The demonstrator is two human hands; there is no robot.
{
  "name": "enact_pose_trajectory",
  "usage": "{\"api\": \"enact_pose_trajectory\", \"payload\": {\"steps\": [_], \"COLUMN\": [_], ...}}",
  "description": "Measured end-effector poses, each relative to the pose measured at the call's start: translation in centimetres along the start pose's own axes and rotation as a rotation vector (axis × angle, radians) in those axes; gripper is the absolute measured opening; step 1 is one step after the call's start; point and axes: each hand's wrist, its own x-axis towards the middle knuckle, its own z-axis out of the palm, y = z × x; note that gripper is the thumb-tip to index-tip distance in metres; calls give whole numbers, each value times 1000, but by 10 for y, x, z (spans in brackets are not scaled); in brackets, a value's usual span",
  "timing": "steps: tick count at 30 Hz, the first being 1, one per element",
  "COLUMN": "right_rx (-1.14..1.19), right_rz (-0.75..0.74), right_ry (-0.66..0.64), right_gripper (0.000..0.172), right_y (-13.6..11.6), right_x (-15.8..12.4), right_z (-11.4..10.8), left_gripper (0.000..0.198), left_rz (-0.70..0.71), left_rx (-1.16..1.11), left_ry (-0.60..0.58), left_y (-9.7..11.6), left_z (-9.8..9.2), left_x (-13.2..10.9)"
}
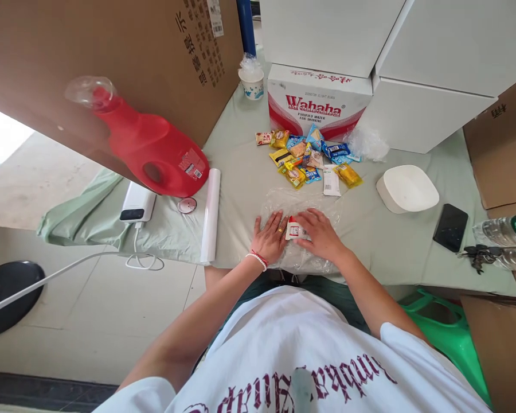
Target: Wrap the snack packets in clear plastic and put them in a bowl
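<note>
A small white-and-red snack packet [296, 229] lies on a crumpled sheet of clear plastic [279, 198] near the table's front edge. Fingers of my right hand [322, 235] close around the packet's right end, thumb at the near side, and hide that end. My left hand [270, 236] rests flat on the plastic with fingers spread, its edge beside the packet's left end. Beyond both hands sits a loose pile of wrapped snacks [298, 150] in yellow, blue and white wrappers.
Left stand a roll of film [211, 215], a red jug [159, 149] and a plugged-in power bank [137, 202]. A Wahaha carton [318, 103] and paper cup [251, 86] stand behind. Rightward are a white bowl [406, 192], a phone [450, 228], keys [479, 255] and bottles [501, 231].
</note>
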Motion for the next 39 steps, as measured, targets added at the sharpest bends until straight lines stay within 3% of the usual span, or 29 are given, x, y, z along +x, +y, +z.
{"api": "enact_pose_trajectory", "payload": {"steps": [3, 9, 12, 16, 18, 21, 26, 30, 35, 37, 39], "right_rx": [-54, -29, 74, 176, 177, 238, 431, 486, 52, -65, -78], "right_rz": [-8, -32, -105, -204, -202, -171, -25, 185, 272, 263, 222], "right_ry": [-134, -80, 50, 93, 78, 144, 136, 58, -144, -101, -27], "right_gripper": [62, 63, 58, 64, 51, 28, 27, 33, 28, 31, 49], "right_y": [-1, 4, 9, 22, 27, 34, 43, 58, 71, 71, 67], "right_x": [3, -9, -38, -94, -115, -126, -105, -72, -17, 5, 24], "right_z": [9, 9, 1, 2, 10, 20, 4, -22, -48, -54, -54], "left_gripper": [59, 57, 57, 66, 63, 35, 37, 35, 16, 13, 25], "left_rz": [-38, -83, -6, 213, 232, 203, 51, -170, -264, -271, -285], "left_rx": [-16, -23, -86, -182, -195, -266, -495, -423, -310, -297, -296], "left_ry": [4, 7, 26, -109, -162, -152, -148, -175, -57, 7, 55], "left_y": [-6, -30, -44, -58, -62, -63, -66, -72, -71, -68, -66], "left_z": [-2, -15, -27, -37, -39, -41, -58, -66, -49, -40, -32], "left_x": [-3, -19, -37, -64, -72, -69, -29, 21, 62, 62, 57]}}
